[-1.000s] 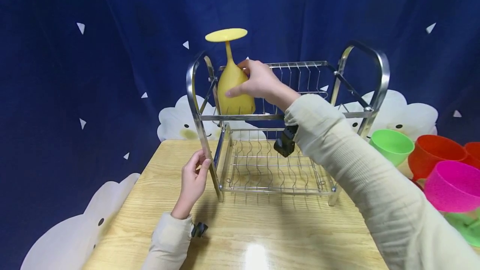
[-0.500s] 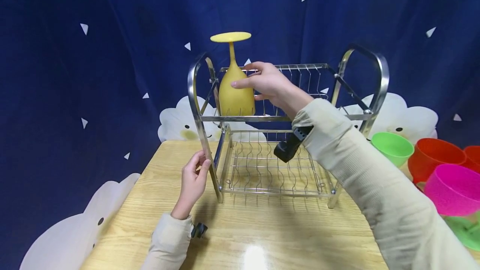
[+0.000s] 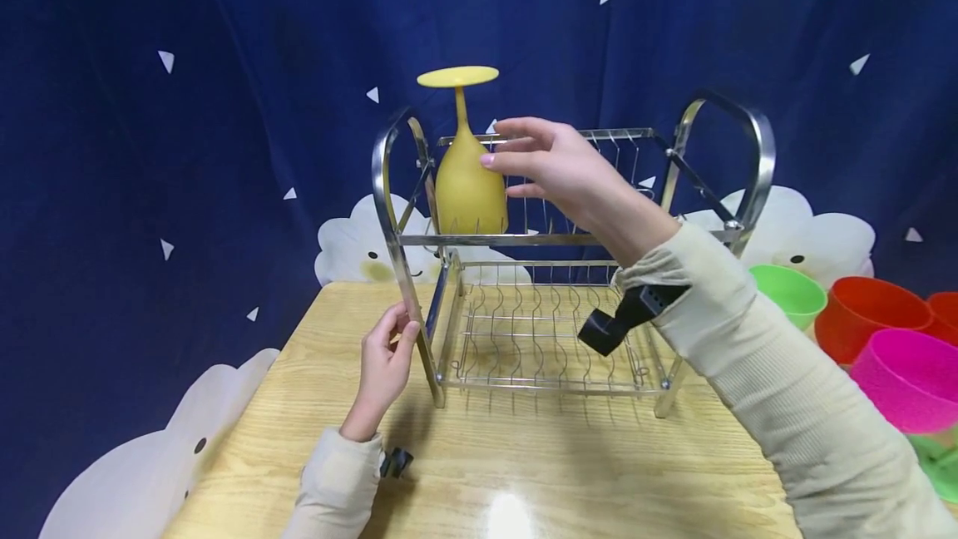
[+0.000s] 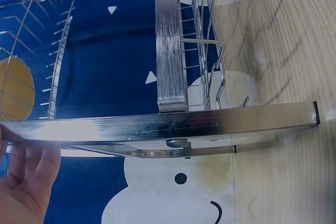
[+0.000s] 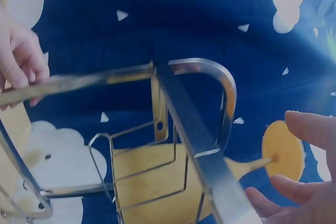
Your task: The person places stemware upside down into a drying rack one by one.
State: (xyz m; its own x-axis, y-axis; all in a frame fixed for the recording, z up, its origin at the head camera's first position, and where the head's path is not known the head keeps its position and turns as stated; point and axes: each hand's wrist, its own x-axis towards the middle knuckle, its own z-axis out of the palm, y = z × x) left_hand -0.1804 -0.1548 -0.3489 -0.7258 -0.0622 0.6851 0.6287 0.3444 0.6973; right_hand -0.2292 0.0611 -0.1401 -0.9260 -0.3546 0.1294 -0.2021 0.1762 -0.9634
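An upside-down yellow plastic goblet (image 3: 470, 194) stands at the left end of the upper tier of a two-tier metal dish rack (image 3: 516, 239), its round foot on top. Just to the right of its bowl is my right hand (image 3: 576, 169), fingers spread and holding nothing. Lower down, my left hand (image 3: 383, 368) grips the rack's front left leg between thumb and fingers. In the left wrist view that hand (image 4: 31, 182) is at the metal post. The right wrist view shows the goblet (image 5: 149, 182) behind the rack's wires.
On the right of the wooden table (image 3: 479, 456) are a green cup (image 3: 789, 294), red cups (image 3: 876, 310) and a pink cup (image 3: 909, 381). The rack's lower tier (image 3: 546, 339) is bare wire. A blue curtain (image 3: 224, 106) with white shapes hangs behind.
My right hand has let go of the yellow goblet and drawn back to the right, fingers opening. The goblet stays on the upper tier. My left hand has kept its place on the leg.
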